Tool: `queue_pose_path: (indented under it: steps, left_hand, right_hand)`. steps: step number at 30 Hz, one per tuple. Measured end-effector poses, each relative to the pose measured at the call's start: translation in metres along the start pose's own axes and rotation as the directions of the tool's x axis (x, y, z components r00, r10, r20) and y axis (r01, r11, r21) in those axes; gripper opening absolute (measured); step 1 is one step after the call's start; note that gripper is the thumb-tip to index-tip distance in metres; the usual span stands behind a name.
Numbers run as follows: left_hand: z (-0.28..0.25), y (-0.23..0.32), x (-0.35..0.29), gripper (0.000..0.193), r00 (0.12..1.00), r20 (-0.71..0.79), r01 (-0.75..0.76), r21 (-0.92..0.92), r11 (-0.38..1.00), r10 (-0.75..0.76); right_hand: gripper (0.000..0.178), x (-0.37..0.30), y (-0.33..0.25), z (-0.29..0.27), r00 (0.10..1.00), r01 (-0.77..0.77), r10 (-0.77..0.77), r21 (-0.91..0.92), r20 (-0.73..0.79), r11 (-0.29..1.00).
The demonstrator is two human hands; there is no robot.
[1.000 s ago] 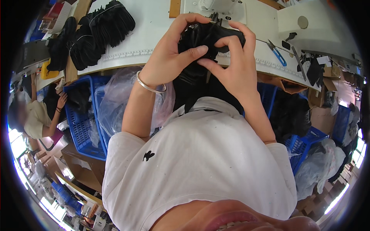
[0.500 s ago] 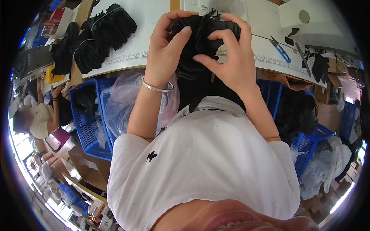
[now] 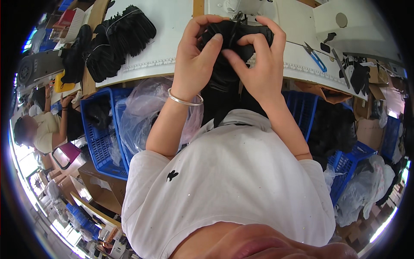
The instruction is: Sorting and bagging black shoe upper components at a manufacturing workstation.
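At the front edge of the white worktable, both hands grip a bunch of black fabric pieces. My left hand is closed on its left side, with the thumb pressed on top. My right hand is closed on the right side, its fingers curled over the cloth and its thumb reaching in close to the left thumb. More layers of the black cloth hang below, between my wrists. The fingertips on the far side are partly hidden by the cloth.
Tied stacks of black fabric pieces lie at the far left. Blue-handled snips rest on the right, near a sewing machine. Blue crates and plastic bags stand below the table edge. Another person sits at left.
My left hand has shifted a little to the right with the cloth. My right thumb has moved up and inward, so the two thumbs are closer together.
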State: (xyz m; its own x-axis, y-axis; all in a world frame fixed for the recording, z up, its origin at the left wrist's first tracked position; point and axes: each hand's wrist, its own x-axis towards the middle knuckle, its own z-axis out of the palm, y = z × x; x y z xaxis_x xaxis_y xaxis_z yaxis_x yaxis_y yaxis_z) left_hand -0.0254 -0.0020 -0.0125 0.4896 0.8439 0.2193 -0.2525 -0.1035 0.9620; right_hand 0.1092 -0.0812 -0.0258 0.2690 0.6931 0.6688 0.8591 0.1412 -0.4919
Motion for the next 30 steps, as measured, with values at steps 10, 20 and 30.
queue_pose_path:
  steps: [10, 20, 30]
  left_hand:
    - [-0.003, -0.005, 0.001, 0.033, 0.996, -0.019, -0.088, 0.146, 0.985, 0.092]
    - [0.003, -0.001, 0.002, 0.030, 0.998, 0.007, -0.067, 0.131, 0.989, 0.067]
    - [0.010, 0.000, 0.000, 0.027, 0.999, -0.026, -0.018, 0.189, 0.982, 0.024]
  right_hand:
    - [0.040, 0.003, 0.005, -0.001, 0.998, 0.022, -0.020, -0.032, 0.065, 0.999]
    - [0.016, 0.003, 0.018, 0.003, 0.999, 0.031, -0.031, 0.015, 0.010, 0.999]
    - [0.029, 0.001, 0.017, 0.002, 0.997, -0.074, 0.075, 0.055, -0.007, 0.996]
